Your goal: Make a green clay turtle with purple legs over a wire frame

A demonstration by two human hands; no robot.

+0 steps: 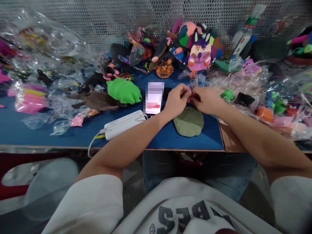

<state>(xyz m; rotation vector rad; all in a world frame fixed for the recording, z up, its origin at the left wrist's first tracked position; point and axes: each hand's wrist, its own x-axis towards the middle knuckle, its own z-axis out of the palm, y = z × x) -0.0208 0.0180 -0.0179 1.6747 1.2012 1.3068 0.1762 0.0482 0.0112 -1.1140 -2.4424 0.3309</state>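
My left hand (179,100) and my right hand (206,100) meet over the blue table, fingertips pinched close together. What they pinch between them is too small to make out. Just below them lies a flat, rounded olive-green piece of clay (188,122). A phone (155,97) with a lit screen stands to the left of my left hand. Behind my hands sits a clay figure (200,53) with a purple head, dark pointed ears and a pink belly. Crumpled clear plastic lies near my right fingers.
A white power bank or adapter (124,125) with a cable rests near the front edge. Bright green clay (124,90) and brown clay (97,100) lie left. Bagged clay crowds both sides. A bottle (253,19) stands at back right, before a perforated metal panel (97,19).
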